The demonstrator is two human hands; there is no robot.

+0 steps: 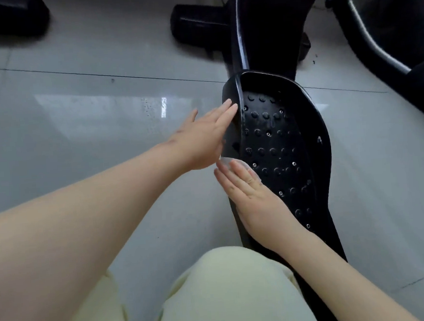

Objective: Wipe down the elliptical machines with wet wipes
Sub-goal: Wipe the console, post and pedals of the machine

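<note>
Both hands are laid flat against the stiff pedal [280, 143]: left hand [204, 140] empty, seemingly limp wet wipe [227, 162] pinned under right hand [254, 202].

glossy pale grey tiled floor [73, 57]; a bulky rounded black object [5, 16] at its far-left corner; pale yellow-green fabric trouser knees [227, 292] over its near edge.

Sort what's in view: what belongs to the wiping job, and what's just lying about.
In the job:
foot pedal
wet wipe, pressed on the pedal's edge under the right hand
left hand, flat against the pedal's outer side

Not part of this wipe:
tiled floor
silver rail
black stabiliser foot
dark machine base, top left
</note>
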